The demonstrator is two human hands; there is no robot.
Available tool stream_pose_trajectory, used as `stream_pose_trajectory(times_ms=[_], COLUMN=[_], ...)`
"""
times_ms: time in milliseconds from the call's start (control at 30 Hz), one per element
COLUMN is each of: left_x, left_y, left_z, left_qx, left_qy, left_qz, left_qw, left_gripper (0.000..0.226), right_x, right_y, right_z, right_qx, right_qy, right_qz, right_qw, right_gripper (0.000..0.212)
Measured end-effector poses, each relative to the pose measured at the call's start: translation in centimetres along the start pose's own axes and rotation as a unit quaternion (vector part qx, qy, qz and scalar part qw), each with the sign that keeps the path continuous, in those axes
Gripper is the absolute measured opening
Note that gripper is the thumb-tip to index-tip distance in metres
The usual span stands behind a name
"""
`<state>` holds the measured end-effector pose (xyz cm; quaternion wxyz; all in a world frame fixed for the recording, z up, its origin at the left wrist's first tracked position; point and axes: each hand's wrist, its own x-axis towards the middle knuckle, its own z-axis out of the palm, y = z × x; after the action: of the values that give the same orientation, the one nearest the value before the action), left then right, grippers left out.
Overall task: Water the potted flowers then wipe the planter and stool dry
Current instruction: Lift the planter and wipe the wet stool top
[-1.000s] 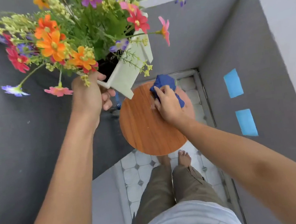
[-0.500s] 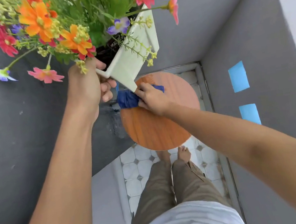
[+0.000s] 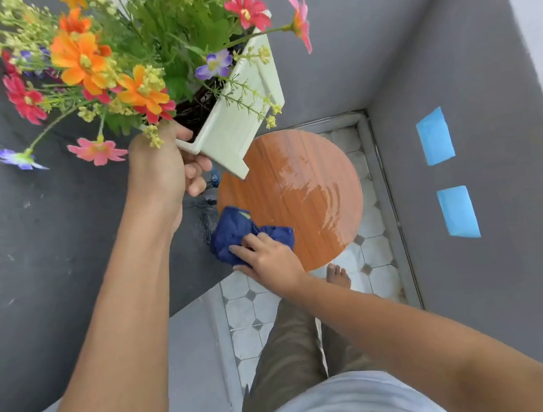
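Note:
My left hand (image 3: 163, 171) grips the near corner of a white rectangular planter (image 3: 244, 112) and holds it tilted in the air above the stool. Orange, red, pink and purple flowers (image 3: 113, 60) spill out of it toward the upper left. Below stands a round wooden stool (image 3: 308, 180) whose top shines wet on its right half. My right hand (image 3: 266, 258) presses a crumpled dark blue cloth (image 3: 235, 233) onto the stool's near left edge.
Grey walls (image 3: 449, 44) close in on the left, back and right, two blue tape patches (image 3: 435, 135) on the right one. The floor is white tile (image 3: 371, 241). My legs and a bare foot (image 3: 338, 275) stand just in front of the stool.
My right hand has swept the blue cloth from the stool's far edge round its left side to the near left edge. The planter stays lifted in my left hand.

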<state>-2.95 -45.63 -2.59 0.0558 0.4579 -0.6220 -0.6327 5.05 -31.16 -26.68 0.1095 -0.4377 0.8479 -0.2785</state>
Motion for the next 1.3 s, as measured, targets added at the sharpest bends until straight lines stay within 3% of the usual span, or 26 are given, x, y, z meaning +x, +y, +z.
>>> stream_pose_trajectory(times_ms=[100,167,233,333,400,567,767,933,1133,1300], left_x=[-0.1,0.0,0.2,0.6,0.7,0.8,1.0,1.1,1.2,1.6], left_y=[0.2,0.3,0.4,0.3,0.1,-0.2,-0.4,-0.2,0.0,0.0], left_z=[0.2,0.1,0.0,-0.2,-0.1,0.7,1.3,1.3,1.5,1.9], left_qx=[0.001,0.001,0.002,0.009,0.011,0.009,0.004,0.013,0.008,-0.004], left_qy=[0.0,0.0,-0.001,-0.001,0.002,0.004,0.007,0.007,0.011,0.015], left_qz=[0.0,0.004,0.01,0.015,0.014,0.009,-0.005,-0.005,-0.007,-0.018], left_qw=[1.0,1.0,1.0,1.0,1.0,1.0,1.0,1.0,1.0,1.0], left_gripper=[0.022,0.024,0.025,0.023,0.022,0.026,0.024,0.025,0.026,0.026], right_x=[-1.7,-1.5,-0.4,1.8,2.6,1.4,-5.4,-6.9,-1.3,-3.3], right_y=[2.1,5.5,9.9,14.9,15.1,8.2,0.6,7.0,15.2,11.1], right_z=[-1.1,-3.3,-6.2,-9.8,-10.0,-5.5,0.0,-4.3,-9.6,-6.9], right_qx=[-0.029,-0.055,-0.082,-0.1,-0.092,-0.046,-0.003,-0.035,-0.089,-0.061], right_qy=[-0.01,0.025,0.091,0.163,0.171,0.116,0.002,0.067,0.145,0.125], right_qz=[-0.059,-0.034,0.055,0.234,0.281,0.206,0.025,0.086,0.257,0.187], right_qw=[0.998,0.998,0.991,0.953,0.94,0.971,1.0,0.993,0.951,0.973], right_gripper=[0.035,0.036,0.036,0.037,0.037,0.038,0.032,0.033,0.032,0.031])
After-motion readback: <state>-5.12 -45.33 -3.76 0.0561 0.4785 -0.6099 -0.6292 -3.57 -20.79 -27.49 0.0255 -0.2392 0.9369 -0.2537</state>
